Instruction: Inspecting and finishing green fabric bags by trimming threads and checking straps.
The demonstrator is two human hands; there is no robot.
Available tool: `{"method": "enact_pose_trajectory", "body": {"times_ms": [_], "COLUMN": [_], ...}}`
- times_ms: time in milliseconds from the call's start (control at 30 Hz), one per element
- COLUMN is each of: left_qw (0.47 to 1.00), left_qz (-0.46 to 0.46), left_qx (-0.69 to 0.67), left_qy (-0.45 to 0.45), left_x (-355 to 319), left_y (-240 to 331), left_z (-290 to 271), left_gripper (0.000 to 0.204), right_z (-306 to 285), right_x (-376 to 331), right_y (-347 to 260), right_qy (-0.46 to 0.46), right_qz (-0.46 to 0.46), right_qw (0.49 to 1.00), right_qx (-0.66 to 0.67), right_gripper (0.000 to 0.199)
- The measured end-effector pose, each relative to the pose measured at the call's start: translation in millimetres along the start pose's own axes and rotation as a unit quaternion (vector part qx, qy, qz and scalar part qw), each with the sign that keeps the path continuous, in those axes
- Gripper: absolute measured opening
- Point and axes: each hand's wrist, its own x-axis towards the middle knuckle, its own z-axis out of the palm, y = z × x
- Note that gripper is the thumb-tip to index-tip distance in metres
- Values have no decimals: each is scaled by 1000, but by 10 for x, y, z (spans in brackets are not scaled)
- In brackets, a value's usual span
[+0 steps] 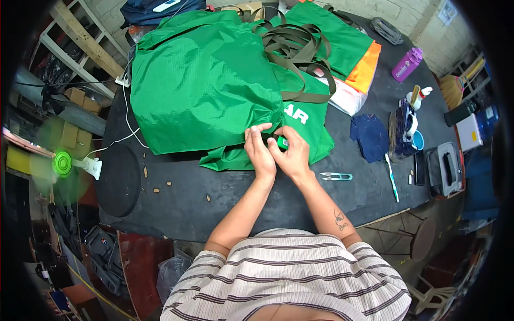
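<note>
A large green fabric bag (206, 88) lies puffed out on the dark table. My left hand (260, 152) is at its near right edge, fingers curled over the fabric and pinching it; the fingertips are partly hidden. Right beside it, my right hand (293, 152) is closed round a small bright green object (282, 142) that looks like a lighter, held close to the bag's edge. The two hands touch at the thumbs. Beneath them spreads another green bag (310, 125) with white lettering. Thread snips (337, 176) with a light blue handle lie to the right of my right wrist.
Olive straps (292, 45) and more green fabric (326, 32) are heaped behind. On the right are dark blue cloth (369, 137), a toothbrush (392, 179), a purple bottle (407, 65) and a grey case (445, 168). At the left edge runs a small green fan (62, 163) with a white cord.
</note>
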Motion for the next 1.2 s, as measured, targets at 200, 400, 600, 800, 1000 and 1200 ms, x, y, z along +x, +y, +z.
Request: {"method": "enact_pose_trajectory", "body": {"times_ms": [200,400,600,800,1000,1200], "left_qw": [1000,1000,999,995,993,994], "left_qz": [10,14,41,34,27,21], "left_qx": [-24,-14,4,-93,-114,-101], "left_qy": [5,-3,-12,-21,-26,-35], "left_x": [12,24,11,-2,16,17], "left_y": [0,-25,1,63,64,100], "left_z": [28,5,-11,-4,-23,-25], "left_gripper": [47,47,47,39,40,39], "right_z": [-2,10,-73,-159,-66,-77], "right_x": [-18,-19,12,166,221,232], "right_y": [70,50,82,216,245,213], "right_qy": [9,-4,50,44,56,69], "right_qz": [0,6,-20,-23,-32,-32], "right_qw": [999,999,997,993,995,996], "right_qx": [40,46,46,-103,-71,-45], "right_gripper": [18,19,24,33,28,28]}}
